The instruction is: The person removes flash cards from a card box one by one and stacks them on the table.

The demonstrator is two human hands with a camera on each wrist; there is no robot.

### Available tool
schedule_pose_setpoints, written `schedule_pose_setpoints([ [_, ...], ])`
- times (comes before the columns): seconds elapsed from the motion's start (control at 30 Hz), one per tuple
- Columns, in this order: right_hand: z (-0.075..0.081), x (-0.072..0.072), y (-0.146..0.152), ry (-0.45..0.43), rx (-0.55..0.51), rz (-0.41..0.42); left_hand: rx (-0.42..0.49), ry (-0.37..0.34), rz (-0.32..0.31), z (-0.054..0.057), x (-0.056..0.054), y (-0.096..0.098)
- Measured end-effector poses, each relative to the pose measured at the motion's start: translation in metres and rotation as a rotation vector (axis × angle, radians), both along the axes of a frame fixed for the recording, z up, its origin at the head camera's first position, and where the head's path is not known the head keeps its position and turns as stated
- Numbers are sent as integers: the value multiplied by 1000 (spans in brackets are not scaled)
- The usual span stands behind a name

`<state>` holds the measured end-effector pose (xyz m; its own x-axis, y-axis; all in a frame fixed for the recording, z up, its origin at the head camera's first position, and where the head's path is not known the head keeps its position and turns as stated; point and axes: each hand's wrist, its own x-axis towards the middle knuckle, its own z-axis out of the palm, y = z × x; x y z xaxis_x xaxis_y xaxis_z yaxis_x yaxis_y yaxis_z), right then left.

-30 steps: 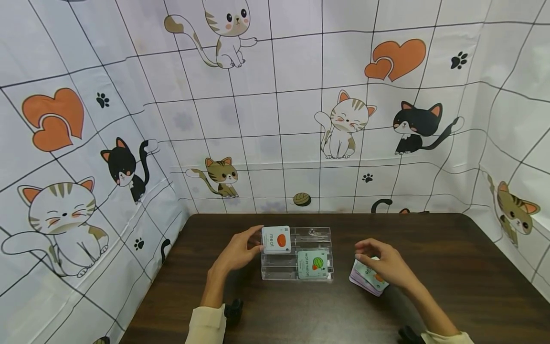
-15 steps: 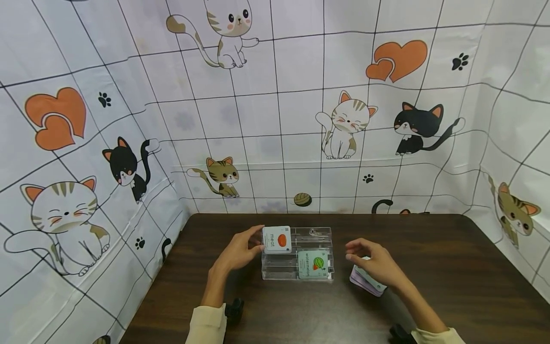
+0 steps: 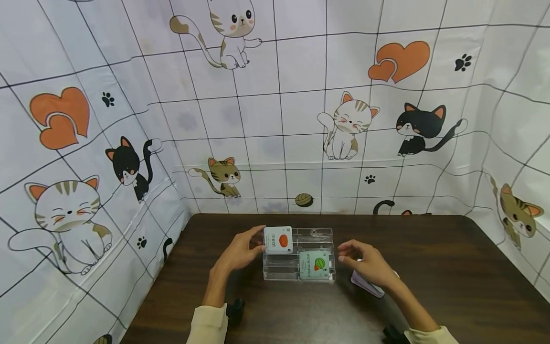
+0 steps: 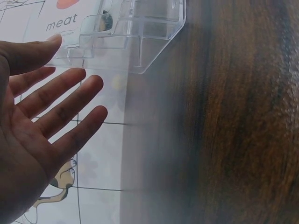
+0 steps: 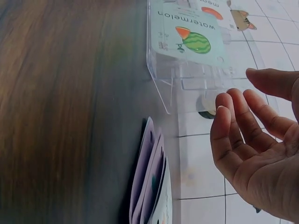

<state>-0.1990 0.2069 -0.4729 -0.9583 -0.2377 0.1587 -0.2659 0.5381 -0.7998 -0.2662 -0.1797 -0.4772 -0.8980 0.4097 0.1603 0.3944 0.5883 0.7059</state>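
A clear plastic card rack [image 3: 280,274] lies on the table. The white meat card [image 3: 278,240] leans in its back left part, and the green watermelon card [image 3: 315,265] is at the front right. My left hand [image 3: 239,251] is at the rack's left side, thumb and index finger at its edge by the meat card. In the left wrist view the left fingers [image 4: 70,109] are straight and spread. Right of the rack hovers my right hand [image 3: 370,263], loosely bent and holding nothing. A stack of purple-edged cards [image 5: 149,182] lies beneath it, partly hidden in the head view.
The dark wooden table [image 3: 292,315] extends around the rack. A white cloth [image 3: 258,114] printed with cats and grid lines hangs behind and along both sides. Dark wrist cameras sit at both cuffs.
My right hand has moved left from above the card stack toward the rack's right side. My left hand and both cards in the rack have stayed in place.
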Motion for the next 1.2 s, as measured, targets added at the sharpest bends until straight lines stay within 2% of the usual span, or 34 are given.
schedule_pose_setpoints([
  [0.33,-3,-5,-9,44,-12,12,-1,1,-7,0,-2,0],
  [0.83,-5,-6,-18,-39,-28,24,-13,-11,6,-1,0,-1],
  [1.2,-7,-6,-21,-8,16,-6,-2,-6,1,-1,-1,0],
])
